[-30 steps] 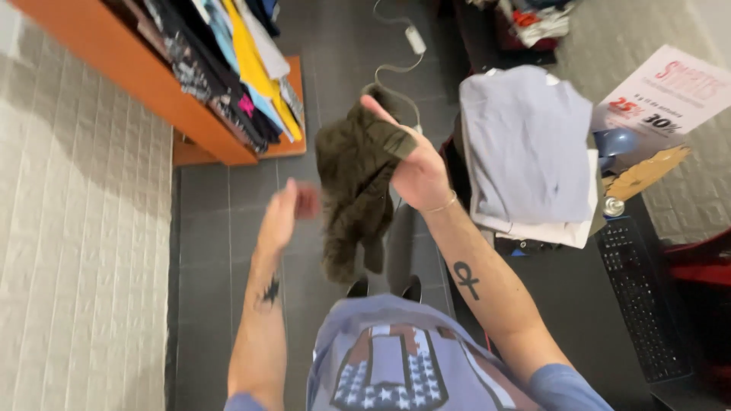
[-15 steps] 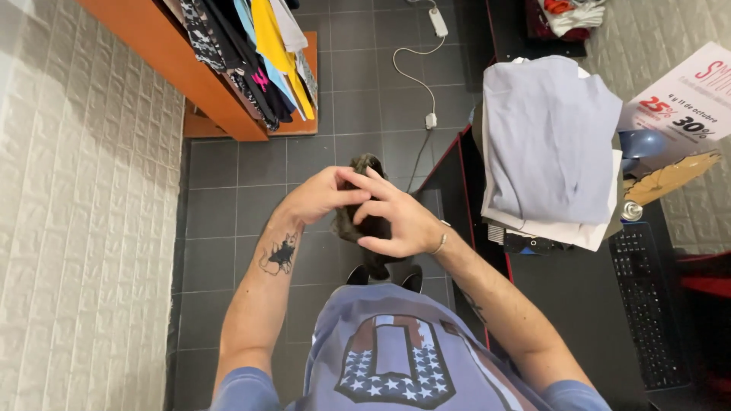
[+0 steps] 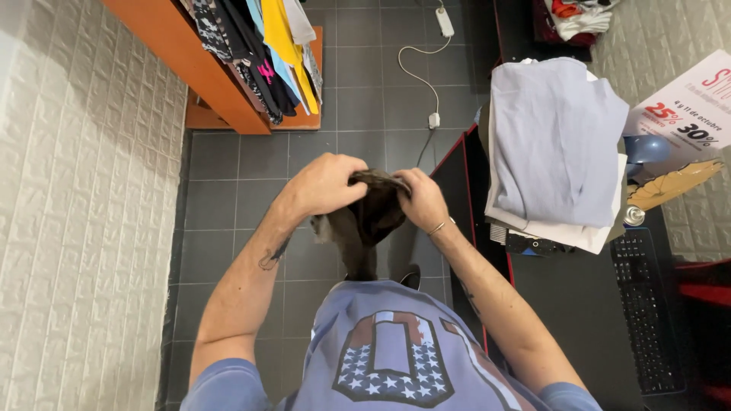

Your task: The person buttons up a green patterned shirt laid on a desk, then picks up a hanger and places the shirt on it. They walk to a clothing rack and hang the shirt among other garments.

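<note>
Both hands, left hand [image 3: 324, 185] and right hand [image 3: 422, 199], pinch the dark garment [image 3: 369, 217] in a tight grip; its hanging tail, seemingly loose, could slip floorward.

Even, bright indoor light, sharp picture.

We see soft shadows on the white wall [image 3: 84, 228] left of our hands [image 3: 373, 194], the desk [image 3: 579, 304] to their right dark, and straight lines bending near the edges.

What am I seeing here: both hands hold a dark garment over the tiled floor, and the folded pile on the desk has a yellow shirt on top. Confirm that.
Not quite. In the head view the pile is topped by a pale blue-grey garment, not yellow. The rest holds: left hand and right hand grip the dark garment over the floor.
</note>
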